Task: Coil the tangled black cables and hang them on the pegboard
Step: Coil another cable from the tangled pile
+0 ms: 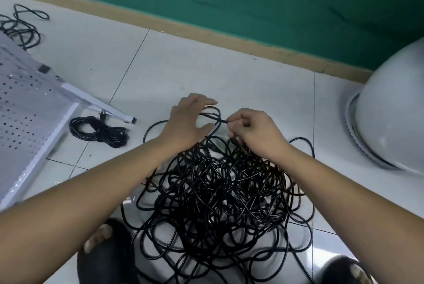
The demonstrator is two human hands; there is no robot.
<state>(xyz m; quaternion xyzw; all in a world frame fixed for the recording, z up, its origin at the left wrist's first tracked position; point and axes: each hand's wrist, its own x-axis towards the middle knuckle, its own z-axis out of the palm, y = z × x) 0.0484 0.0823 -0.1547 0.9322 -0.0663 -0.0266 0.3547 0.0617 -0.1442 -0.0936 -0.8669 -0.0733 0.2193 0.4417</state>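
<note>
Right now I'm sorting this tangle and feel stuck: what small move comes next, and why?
Probably draw the cable end pinched by the right hand away from the tangle, the left hand steadying its loop; that end already sticks out of it.

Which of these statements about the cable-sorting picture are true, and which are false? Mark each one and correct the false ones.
1. The right hand pinches a cable. True.
2. A coiled bundle lies on the floor beside the pegboard. True.
3. The pegboard hangs on the green wall. False: it rests low on the floor, at the left.
4. A big dome stands left of the cables. False: the white dome stands to the right of the tangled pile.
</note>
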